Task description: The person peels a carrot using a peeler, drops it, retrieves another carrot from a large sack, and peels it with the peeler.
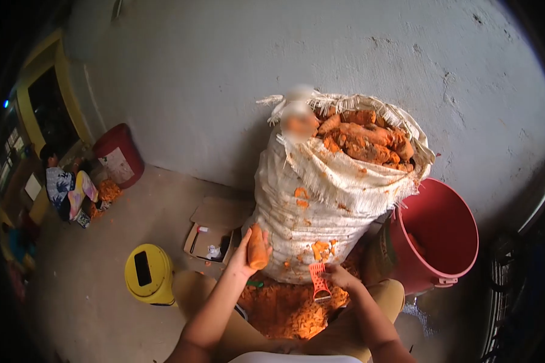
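Note:
My left hand (pixel 242 259) is wrapped around a thick orange carrot (pixel 258 245), held upright in front of the sack. In my right hand (pixel 341 276) is an orange peeler (pixel 318 279), its blade end pointing down and apart from the carrot. The tall white woven sack (pixel 284 199) stands just ahead of my hands, its top folded open. Dirty, rough-skinned carrots (pixel 369 142) fill its mouth. Orange peelings (pixel 306 317) lie heaped between my legs, below the peeler, and some scraps stick to the sack's front.
A large red bucket (pixel 451 227) stands right of the sack, with something orange inside. To the left are an open cardboard box (pixel 195 259) and a yellow container (pixel 158 266). Farther left, a person (pixel 63 187) sits near a dark red bin (pixel 116 142). Behind the sack rises a grey wall (pixel 212 78).

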Demonstrator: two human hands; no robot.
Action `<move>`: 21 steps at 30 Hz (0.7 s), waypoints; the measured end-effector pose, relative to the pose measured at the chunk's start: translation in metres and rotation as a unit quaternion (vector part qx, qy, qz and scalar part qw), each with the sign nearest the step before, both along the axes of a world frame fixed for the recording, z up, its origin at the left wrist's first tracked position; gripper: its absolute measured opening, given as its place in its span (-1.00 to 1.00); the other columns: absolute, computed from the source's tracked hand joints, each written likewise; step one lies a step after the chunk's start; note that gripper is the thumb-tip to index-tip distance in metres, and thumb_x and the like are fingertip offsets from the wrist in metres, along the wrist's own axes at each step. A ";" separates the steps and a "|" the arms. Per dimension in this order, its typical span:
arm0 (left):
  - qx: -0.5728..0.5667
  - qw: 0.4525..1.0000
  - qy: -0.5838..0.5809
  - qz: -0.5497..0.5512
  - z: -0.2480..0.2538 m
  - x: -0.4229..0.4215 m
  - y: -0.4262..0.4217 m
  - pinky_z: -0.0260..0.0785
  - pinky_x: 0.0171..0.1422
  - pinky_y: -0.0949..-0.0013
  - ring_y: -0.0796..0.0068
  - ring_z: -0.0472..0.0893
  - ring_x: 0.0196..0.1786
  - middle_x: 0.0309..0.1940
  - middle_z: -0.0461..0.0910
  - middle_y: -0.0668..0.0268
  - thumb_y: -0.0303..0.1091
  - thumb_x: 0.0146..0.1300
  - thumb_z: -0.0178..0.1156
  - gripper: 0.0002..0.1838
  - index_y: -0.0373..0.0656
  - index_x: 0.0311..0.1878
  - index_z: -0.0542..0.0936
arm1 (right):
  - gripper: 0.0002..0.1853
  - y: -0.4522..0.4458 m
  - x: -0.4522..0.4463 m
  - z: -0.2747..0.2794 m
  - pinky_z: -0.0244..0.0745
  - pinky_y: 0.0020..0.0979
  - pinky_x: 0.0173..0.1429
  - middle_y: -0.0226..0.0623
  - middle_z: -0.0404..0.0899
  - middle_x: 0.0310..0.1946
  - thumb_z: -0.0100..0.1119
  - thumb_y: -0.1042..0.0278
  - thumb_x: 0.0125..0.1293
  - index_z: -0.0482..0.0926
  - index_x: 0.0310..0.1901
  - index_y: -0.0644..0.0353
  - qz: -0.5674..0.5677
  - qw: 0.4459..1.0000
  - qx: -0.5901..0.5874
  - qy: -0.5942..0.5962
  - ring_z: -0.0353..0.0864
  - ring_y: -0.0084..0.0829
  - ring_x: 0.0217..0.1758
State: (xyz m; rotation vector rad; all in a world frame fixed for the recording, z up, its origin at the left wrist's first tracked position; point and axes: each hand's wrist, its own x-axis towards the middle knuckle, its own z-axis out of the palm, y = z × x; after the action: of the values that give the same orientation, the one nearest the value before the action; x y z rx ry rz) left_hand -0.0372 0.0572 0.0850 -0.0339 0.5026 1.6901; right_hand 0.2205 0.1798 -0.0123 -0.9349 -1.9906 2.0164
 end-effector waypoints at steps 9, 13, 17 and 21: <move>-0.075 0.982 -0.116 -0.129 -0.070 0.046 -0.068 0.26 0.02 0.02 0.22 0.44 -0.18 -0.23 0.40 0.13 -0.13 0.13 -0.02 -0.60 -0.30 -0.13 0.32 | -0.70 -0.062 0.008 0.001 0.37 -0.55 -0.25 -0.44 0.47 -0.27 -0.03 0.40 0.18 0.35 -0.03 0.19 -0.088 0.990 -0.106 0.005 0.44 -0.60 -0.29; -0.126 0.985 -0.067 -0.095 -0.084 0.047 -0.068 0.33 -0.09 0.13 0.27 0.42 -0.29 -0.37 0.36 0.17 -0.17 0.18 -0.07 -0.65 -0.31 -0.17 0.32 | -0.71 -0.070 0.007 0.003 0.39 -0.51 -0.20 -0.39 0.47 -0.24 -0.06 0.44 0.19 0.35 -0.03 0.20 -0.135 0.984 -0.112 0.001 0.47 -0.56 -0.25; -0.157 0.979 -0.096 -0.092 -0.096 0.047 -0.070 0.33 -0.10 0.12 0.29 0.42 -0.31 -0.37 0.37 0.20 -0.17 0.16 -0.04 -0.71 -0.20 -0.20 0.34 | -0.73 -0.080 0.003 0.007 0.40 -0.55 -0.27 -0.39 0.48 -0.28 -0.06 0.43 0.18 0.35 -0.06 0.24 -0.174 0.979 -0.105 0.025 0.47 -0.59 -0.31; -0.133 0.978 -0.089 -0.132 -0.088 0.049 -0.077 0.33 -0.10 0.10 0.32 0.44 -0.32 -0.39 0.39 0.27 -0.30 0.10 0.04 -0.84 -0.01 -0.23 0.37 | -0.73 -0.084 -0.004 0.009 0.39 -0.55 -0.28 -0.40 0.48 -0.32 -0.07 0.46 0.18 0.35 -0.06 0.23 -0.149 0.985 -0.084 0.027 0.47 -0.58 -0.35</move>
State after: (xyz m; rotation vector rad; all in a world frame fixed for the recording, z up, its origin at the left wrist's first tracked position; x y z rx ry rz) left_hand 0.0118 -0.0203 -0.0025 -0.2995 0.5683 1.3373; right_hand 0.2168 0.0954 -0.0038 -1.1232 -1.5611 2.0355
